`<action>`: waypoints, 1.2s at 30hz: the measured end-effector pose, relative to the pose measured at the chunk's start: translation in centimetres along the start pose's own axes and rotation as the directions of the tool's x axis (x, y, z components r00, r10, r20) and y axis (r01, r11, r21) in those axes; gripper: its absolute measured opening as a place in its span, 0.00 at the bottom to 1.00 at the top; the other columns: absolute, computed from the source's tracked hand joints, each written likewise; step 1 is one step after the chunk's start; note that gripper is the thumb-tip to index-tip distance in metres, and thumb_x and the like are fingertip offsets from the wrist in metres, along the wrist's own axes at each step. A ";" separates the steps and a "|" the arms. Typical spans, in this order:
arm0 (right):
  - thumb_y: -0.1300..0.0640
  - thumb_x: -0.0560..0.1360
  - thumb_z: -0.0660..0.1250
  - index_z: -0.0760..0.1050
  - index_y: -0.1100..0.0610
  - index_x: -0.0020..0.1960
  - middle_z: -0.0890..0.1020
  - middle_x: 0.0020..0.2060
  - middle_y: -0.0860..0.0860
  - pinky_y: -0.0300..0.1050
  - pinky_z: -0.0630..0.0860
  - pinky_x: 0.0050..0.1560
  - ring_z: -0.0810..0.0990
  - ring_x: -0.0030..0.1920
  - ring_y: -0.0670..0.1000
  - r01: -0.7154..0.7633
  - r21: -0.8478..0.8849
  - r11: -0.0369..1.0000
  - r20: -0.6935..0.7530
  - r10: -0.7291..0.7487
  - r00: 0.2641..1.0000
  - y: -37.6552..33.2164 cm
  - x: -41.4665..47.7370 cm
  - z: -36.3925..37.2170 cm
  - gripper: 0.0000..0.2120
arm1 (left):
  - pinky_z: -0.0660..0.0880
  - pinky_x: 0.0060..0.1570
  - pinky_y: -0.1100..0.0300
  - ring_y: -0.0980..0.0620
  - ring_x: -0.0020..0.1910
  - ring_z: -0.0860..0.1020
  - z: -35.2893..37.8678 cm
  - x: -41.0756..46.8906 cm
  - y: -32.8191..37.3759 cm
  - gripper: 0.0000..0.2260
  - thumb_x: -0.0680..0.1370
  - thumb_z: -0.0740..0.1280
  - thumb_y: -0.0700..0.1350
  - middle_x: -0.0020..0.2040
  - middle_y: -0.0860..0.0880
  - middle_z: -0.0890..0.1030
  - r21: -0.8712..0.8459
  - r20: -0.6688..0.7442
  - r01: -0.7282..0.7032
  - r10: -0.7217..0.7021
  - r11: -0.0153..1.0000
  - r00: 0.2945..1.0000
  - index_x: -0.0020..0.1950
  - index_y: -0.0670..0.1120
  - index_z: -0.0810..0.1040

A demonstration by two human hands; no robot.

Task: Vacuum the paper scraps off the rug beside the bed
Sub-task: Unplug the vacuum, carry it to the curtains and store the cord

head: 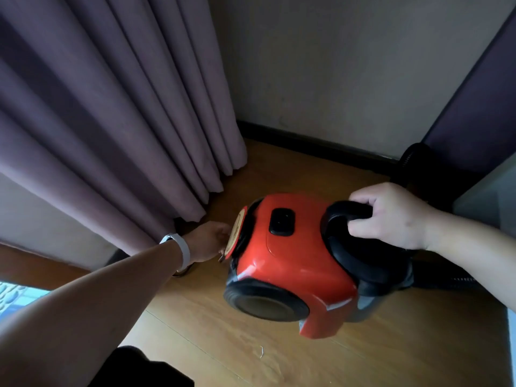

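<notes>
A red canister vacuum (290, 263) with a black wheel and black carry handle (349, 216) sits tilted just above the wooden floor. My right hand (391, 216) grips that handle from the right. My left hand (208, 241), with a white band on its wrist, reaches to the vacuum's rear end. Its fingers curl around a small plug-like piece (222, 257), and the fingertips are partly hidden by the vacuum body. The black hose (446, 280) runs off to the right. A patterned blue patch, perhaps the rug (12, 298), shows at the left edge.
Purple curtains (111, 121) hang to the floor on the left, close behind my left hand. A wall with a dark skirting board (307, 141) closes the back. A dark round object (413, 160) stands in the right corner. One small white scrap (261, 352) lies on the floor.
</notes>
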State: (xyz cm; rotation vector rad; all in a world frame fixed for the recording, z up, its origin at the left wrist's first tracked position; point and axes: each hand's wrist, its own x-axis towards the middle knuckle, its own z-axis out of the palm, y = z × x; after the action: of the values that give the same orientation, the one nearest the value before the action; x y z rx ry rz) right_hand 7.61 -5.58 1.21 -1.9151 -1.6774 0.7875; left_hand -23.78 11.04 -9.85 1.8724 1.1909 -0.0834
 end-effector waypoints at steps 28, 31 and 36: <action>0.48 0.67 0.70 0.69 0.58 0.32 0.76 0.28 0.52 0.54 0.74 0.33 0.77 0.32 0.56 -0.248 -0.186 0.951 -0.217 0.207 0.954 1.1 1.2 1.4 0.16 | 0.71 0.37 0.57 0.53 0.33 0.73 -2.7 -3.3 7.2 0.14 0.81 0.63 0.53 0.34 0.50 0.77 0.658 0.207 -0.310 0.231 0.686 0.951 0.40 0.45 0.74; 0.48 0.67 0.70 0.68 0.56 0.30 0.75 0.27 0.51 0.46 0.66 0.29 0.76 0.31 0.54 -0.278 -0.185 0.943 -0.234 0.232 0.944 1.2 1.2 1.2 0.16 | 0.72 0.36 0.61 0.56 0.33 0.75 -3.1 -3.7 7.9 0.10 0.81 0.64 0.49 0.35 0.51 0.79 0.498 0.262 -0.282 0.167 0.820 0.950 0.46 0.44 0.78; 0.47 0.68 0.70 0.68 0.56 0.31 0.75 0.27 0.51 0.47 0.68 0.31 0.76 0.32 0.54 -0.271 -0.217 0.938 -0.218 0.224 0.950 1.3 1.1 1.4 0.17 | 0.72 0.40 0.66 0.59 0.41 0.78 -4.0 -4.2 10.1 0.07 0.81 0.65 0.47 0.41 0.56 0.82 0.472 0.212 -0.340 0.270 0.813 0.939 0.52 0.52 0.83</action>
State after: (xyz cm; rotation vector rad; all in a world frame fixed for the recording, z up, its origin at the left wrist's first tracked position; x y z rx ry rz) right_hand 7.72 -4.66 -0.80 -2.3267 -1.4908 0.4814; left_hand -19.94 9.45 1.02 2.4542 0.8012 -0.3688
